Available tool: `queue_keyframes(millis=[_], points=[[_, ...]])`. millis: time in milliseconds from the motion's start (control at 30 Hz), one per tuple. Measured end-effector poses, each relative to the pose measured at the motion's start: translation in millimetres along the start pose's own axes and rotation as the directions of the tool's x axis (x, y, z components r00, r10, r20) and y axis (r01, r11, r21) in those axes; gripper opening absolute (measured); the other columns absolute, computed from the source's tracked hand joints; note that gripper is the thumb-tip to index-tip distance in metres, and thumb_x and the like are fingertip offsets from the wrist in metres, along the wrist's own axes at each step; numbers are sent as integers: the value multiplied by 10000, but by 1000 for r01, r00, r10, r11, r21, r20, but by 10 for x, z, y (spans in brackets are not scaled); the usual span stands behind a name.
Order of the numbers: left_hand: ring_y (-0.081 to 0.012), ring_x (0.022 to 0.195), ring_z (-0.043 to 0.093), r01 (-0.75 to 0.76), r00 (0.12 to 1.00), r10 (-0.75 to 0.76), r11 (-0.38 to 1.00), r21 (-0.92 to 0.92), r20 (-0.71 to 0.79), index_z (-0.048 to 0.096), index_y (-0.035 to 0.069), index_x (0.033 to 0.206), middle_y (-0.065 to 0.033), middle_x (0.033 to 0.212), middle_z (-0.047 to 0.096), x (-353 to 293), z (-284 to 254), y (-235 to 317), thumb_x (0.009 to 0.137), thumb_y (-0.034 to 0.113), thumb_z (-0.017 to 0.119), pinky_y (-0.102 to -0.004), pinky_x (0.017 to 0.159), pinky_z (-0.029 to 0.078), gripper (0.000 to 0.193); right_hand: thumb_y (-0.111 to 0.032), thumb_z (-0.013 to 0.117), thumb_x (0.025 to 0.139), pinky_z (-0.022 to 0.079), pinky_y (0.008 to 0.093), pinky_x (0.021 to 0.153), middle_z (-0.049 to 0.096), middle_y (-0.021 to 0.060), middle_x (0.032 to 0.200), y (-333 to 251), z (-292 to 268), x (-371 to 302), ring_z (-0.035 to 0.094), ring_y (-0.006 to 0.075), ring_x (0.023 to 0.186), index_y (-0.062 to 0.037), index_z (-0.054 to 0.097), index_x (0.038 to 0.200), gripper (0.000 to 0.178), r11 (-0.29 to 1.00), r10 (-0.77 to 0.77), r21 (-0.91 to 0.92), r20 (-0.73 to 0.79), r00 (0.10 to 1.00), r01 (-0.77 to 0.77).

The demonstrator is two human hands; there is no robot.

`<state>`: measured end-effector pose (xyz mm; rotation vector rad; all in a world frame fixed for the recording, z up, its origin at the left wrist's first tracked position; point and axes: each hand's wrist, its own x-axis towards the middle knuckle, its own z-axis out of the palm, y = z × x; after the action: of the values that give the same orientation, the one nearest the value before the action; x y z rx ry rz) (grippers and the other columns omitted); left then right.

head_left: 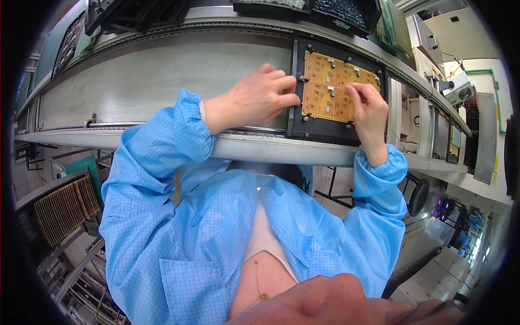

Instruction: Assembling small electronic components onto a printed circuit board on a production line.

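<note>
In the head view, a yellow board panel (pixel 342 77) lay within a black frame (pixel 319 129), its pale printed marks too small to read. Beyond, a labelled black bin (pixel 327 18) held dark little parts; a second bin (pixel 265 9), whitish ones. The left hand (pixel 260 95) curled its fingers at the frame's left edge; the right hand (pixel 369 111) bunched its fingers over the panel. Whether either pinched anything, I could not tell.

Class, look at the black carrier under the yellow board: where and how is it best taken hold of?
Probably the black carrier is best held by its left edge, coming from the left. That edge faces open conveyor space, while the near and far sides run along metal rails and the yellow board covers much of the flat top.
</note>
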<state>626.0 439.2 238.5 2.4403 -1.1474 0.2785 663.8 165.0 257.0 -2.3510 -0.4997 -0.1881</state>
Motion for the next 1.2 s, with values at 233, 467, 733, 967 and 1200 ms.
queue_keyframes(millis=[233, 467, 733, 967, 1200], points=[[-194, 886, 581, 4, 1000, -5, 996, 94, 16, 690, 161, 983, -18, 916, 557, -163, -169, -82, 681, 35, 702, -351, 785, 442, 328, -13, 646, 892, 490, 302, 657, 604, 115, 898, 55, 148, -7, 616, 232, 790, -24, 694, 976, 98, 934, -348, -23, 159, 924, 356], [-199, 833, 566, 126, 991, -133, 981, 144, 34, 694, 160, 999, -30, 917, 557, -721, -627, -109, 656, -11, 675, -358, 769, 435, 384, -2, 597, 922, 484, 286, 673, 625, 102, 876, -176, -142, 187, 625, 190, 773, -14, 685, 999, 118, 982, -177, 66, 28, 984, 175], [-208, 785, 575, 416, 909, -417, 896, 156, -29, 711, 161, 1020, -48, 914, 576, -1518, -1143, 68, 690, -46, 642, -343, 747, 449, 396, -71, 574, 967, 478, 260, 673, 643, 77, 866, 28, 54, 355, 625, 147, 779, -12, 686, 1029, 142, 977, -164, 149, 61, 985, 154], [-233, 787, 609, 803, 482, -410, 559, 204, -774, 703, 82, 1010, -84, 906, 636, -2099, -1917, -1182, 844, 46, 625, -323, 700, 493, 186, -127, 549, 1001, 480, 256, 719, 653, 57, 850, 205, 31, 147, 599, 120, 776, -5, 678, 1068, 190, 983, -63, 173, -29, 998, 67], [-366, 1221, 532, 954, 155, -713, -71, 290, -683, 559, 29, 1304, -199, 1330, 556, -2144, -2427, -2464, 800, 639, 674, -481, 1006, 445, 800, -127, 559, 994, 464, 238, 655, 644, 49, 770, 445, 77, 2, 591, 101, 723, -17, 690, 1055, 181, 972, 81, 227, -86, 993, -60]])
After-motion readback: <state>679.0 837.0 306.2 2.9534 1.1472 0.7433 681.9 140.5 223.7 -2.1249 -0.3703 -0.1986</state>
